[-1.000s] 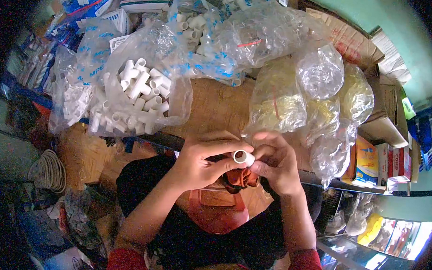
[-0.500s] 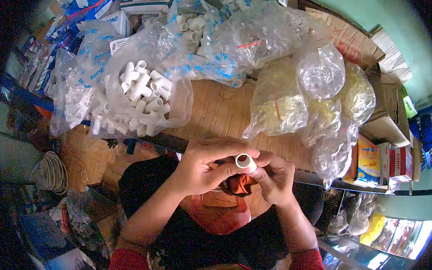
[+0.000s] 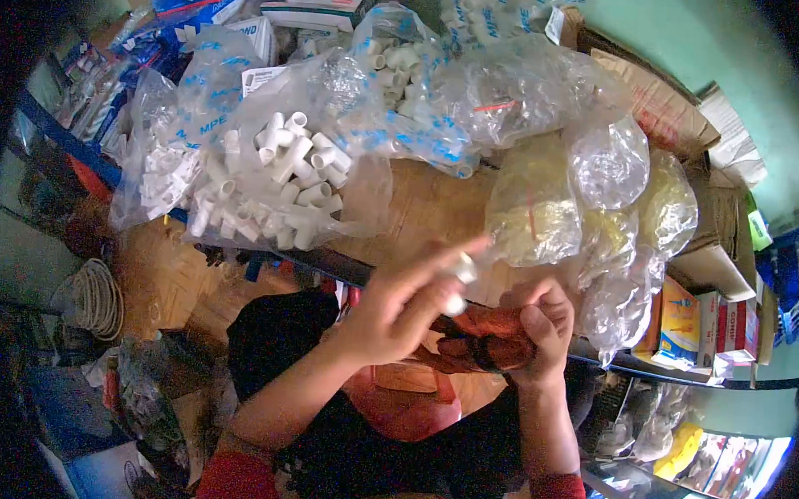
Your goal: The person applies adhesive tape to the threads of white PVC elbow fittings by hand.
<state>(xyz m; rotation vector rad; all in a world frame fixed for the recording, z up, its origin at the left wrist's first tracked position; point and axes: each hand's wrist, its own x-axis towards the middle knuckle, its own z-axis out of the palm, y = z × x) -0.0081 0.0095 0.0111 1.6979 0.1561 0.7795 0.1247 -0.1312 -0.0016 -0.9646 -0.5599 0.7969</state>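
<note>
My left hand (image 3: 401, 308) is closed around a white plastic pipe fitting (image 3: 459, 283), blurred by motion, its index finger stretched out past it. To the right, my right hand (image 3: 543, 332) grips a crumpled orange-brown cloth (image 3: 489, 338), which hangs between the two hands. Both hands are over my lap, just in front of the table edge. Beyond them on the table (image 3: 428, 202) lies an open clear plastic bag (image 3: 366, 190) full of white pipe fittings (image 3: 291, 169), mostly tees by their shape.
Clear bags (image 3: 530, 215), some yellowish, lie at the table's right. Behind is another bag of fittings (image 3: 394, 66). Small boxes (image 3: 682, 320) and cardboard (image 3: 711, 263) line the right side. A coil of cable (image 3: 96, 299) rests at lower left.
My hands have moved apart. The white fitting, earlier held between both, is now in my left hand only. The cloth has been pulled to the right and shows more. The view has shifted slightly.
</note>
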